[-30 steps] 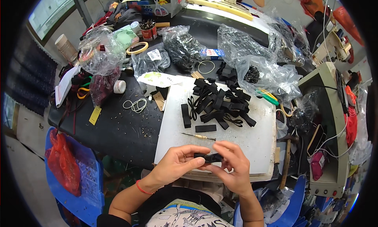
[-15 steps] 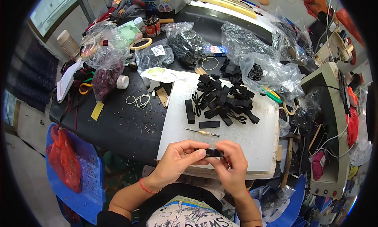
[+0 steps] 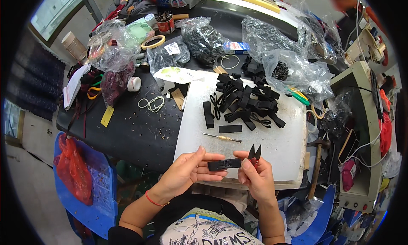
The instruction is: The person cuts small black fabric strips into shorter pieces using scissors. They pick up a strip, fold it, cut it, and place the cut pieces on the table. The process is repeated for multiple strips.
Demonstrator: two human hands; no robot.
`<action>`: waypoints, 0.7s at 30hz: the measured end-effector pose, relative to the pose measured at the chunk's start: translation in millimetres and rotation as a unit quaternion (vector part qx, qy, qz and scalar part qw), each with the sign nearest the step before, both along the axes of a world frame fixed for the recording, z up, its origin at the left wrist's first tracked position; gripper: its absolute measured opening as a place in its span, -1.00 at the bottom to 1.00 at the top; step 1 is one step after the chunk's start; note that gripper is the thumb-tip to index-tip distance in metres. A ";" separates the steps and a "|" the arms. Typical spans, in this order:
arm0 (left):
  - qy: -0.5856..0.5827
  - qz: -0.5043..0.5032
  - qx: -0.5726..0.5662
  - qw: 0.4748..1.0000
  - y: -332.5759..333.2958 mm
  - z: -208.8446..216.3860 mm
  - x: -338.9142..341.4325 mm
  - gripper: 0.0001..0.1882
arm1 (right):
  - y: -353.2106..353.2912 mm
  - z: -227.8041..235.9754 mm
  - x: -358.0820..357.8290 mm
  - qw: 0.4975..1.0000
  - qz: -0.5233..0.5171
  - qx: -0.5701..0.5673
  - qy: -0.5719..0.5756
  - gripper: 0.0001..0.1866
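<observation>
My left hand (image 3: 183,172), palm turned up, holds a short black strap (image 3: 223,164) with a small black buckle-like fitting in its middle. The strap lies across its fingers above the near edge of a white board (image 3: 189,136). My right hand (image 3: 260,179) grips thread snips (image 3: 255,152), their dark blades pointing up and away and a bit of red handle showing. Its thumb and index finger are at the strap's right end; whether they press on it I cannot tell. Beyond lie a thin pointed tool (image 3: 222,138), a flat black strap (image 3: 230,129) and a pile of black straps (image 3: 246,102).
Clear plastic bags (image 3: 293,72) crowd the back. Green-and-yellow-handled scissors (image 3: 300,97) lie right of the pile, a hammer (image 3: 316,168) beside the board. White cord (image 3: 151,103) lies on the black tabletop (image 3: 140,136). A blue chair (image 3: 100,189) with a red bag stands left.
Both hands were pinching the strap together. Now my left palm has opened upward under it, and my right hand has shifted right, showing the snips' blades. The view has shifted slightly.
</observation>
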State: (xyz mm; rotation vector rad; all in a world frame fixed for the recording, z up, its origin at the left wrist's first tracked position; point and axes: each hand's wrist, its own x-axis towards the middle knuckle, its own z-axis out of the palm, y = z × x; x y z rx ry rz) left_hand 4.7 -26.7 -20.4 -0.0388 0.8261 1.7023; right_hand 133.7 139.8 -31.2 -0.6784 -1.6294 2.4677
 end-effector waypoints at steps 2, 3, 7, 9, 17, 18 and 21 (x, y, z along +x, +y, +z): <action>0.081 -0.019 -0.033 0.996 -3.5 -1.7 2.5 -0.66 | -2.0 -1.8 -0.2 1.000 -0.001 0.026 -0.003 -0.67; 0.121 -0.029 -0.050 0.991 -4.6 -2.2 3.7 -0.66 | -2.9 -2.6 0.2 0.999 -0.002 0.040 -0.004 -0.68; 0.132 -0.054 -0.055 0.988 -4.7 -4.9 2.5 -0.69 | -3.9 7.5 -5.6 0.912 0.043 0.403 0.068 -0.58; 0.142 -0.058 -0.053 0.987 -3.9 -6.1 2.3 -0.71 | -3.3 7.6 -7.7 0.901 0.090 0.415 0.090 -0.47; 0.131 -0.127 -0.062 0.981 -7.0 -0.9 -4.6 -0.75 | 14.4 15.2 -11.3 0.858 0.211 0.449 0.137 -0.44; 0.127 -0.133 -0.062 0.981 -7.4 -0.6 -5.1 -0.74 | 15.9 17.4 -11.4 0.851 0.217 0.458 0.136 -0.44; 0.127 -0.127 -0.059 0.982 -5.9 -3.8 -6.9 -0.74 | 16.9 19.2 -11.4 0.837 0.211 0.486 0.136 -0.44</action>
